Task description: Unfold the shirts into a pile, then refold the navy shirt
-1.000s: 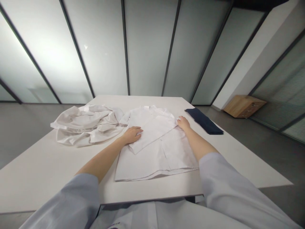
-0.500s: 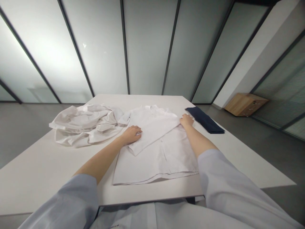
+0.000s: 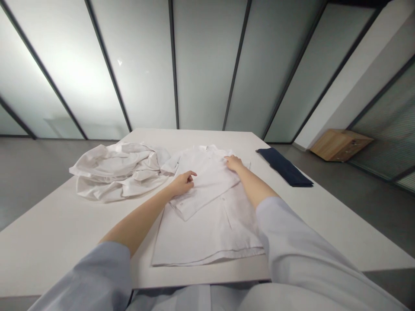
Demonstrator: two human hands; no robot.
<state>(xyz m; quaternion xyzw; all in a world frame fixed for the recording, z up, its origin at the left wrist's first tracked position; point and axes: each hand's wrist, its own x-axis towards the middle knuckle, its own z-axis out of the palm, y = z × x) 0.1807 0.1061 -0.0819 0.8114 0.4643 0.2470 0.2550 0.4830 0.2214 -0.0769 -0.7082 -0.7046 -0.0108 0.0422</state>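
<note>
A white shirt (image 3: 210, 216) lies flat on the white table (image 3: 58, 242), with one side folded diagonally across its upper half. My left hand (image 3: 183, 183) rests on the left edge of that folded part, fingers curled loosely with the index finger out, gripping nothing that I can see. My right hand (image 3: 234, 163) lies near the collar at the top right of the shirt, fingers pressed down on the cloth.
A crumpled heap of white garments (image 3: 116, 169) lies to the left of the shirt. A folded dark navy cloth (image 3: 285, 166) sits at the table's right edge. Frosted glass panels stand behind the table, and a low wooden cabinet (image 3: 340, 144) is on the floor at right.
My right hand has slid left from the shirt's right edge onto its upper part near the collar. My left hand has lifted its fingers slightly. The camera has shifted a little.
</note>
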